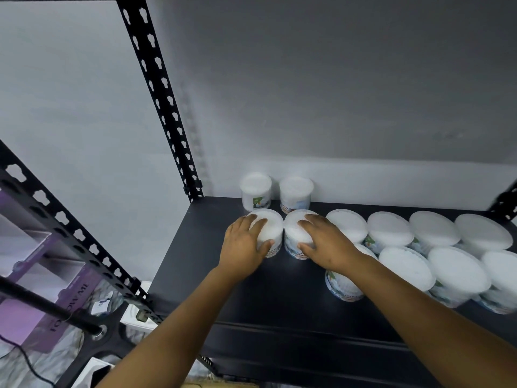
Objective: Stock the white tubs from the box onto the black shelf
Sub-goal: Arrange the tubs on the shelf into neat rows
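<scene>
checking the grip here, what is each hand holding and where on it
Each hand holds one white tub from above. The left hand spans the lid of the left tub, thumb on its near side. The right hand grips the right tub likewise.

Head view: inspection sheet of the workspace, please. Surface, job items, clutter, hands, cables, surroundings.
Surface: black shelf, front left part bare.
Job items: white tubs in rows; two at the back wall, more to the right. Box not in view.
Clutter: nothing seen on the shelf.
Hands: left hand grips a tub; right hand grips the next tub.
Cables: dark cable on the floor, lower left.
Surroundings: grey wall, slotted uprights, purple carton at left.
</scene>
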Demonstrator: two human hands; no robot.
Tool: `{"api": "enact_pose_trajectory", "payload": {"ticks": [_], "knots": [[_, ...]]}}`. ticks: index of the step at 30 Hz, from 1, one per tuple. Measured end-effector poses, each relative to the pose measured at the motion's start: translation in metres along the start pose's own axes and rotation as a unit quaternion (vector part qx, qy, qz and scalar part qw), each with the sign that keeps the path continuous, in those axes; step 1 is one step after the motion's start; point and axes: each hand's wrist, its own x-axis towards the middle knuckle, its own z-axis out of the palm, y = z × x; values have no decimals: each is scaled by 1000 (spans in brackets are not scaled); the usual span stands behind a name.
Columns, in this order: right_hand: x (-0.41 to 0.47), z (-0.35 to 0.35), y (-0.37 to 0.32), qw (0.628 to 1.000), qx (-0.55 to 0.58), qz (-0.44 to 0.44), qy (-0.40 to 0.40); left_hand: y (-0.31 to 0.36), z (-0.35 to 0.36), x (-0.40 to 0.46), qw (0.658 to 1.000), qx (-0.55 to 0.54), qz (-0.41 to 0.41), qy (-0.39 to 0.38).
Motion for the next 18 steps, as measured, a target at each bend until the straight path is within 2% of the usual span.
{"api": "enact_pose_trajectory", "payload": {"ticks": [8,14,18], "knots": [[0,1,0,1000,-2,-1,6,-8,2,1,999,-19,37,-20],[0,2,1,1000,-1,-4,8,-5,5,2,1000,-8,0,-7],[0,0,1,1000,-5,-11,5,-8,5,3,1000,3,6,0]]}}
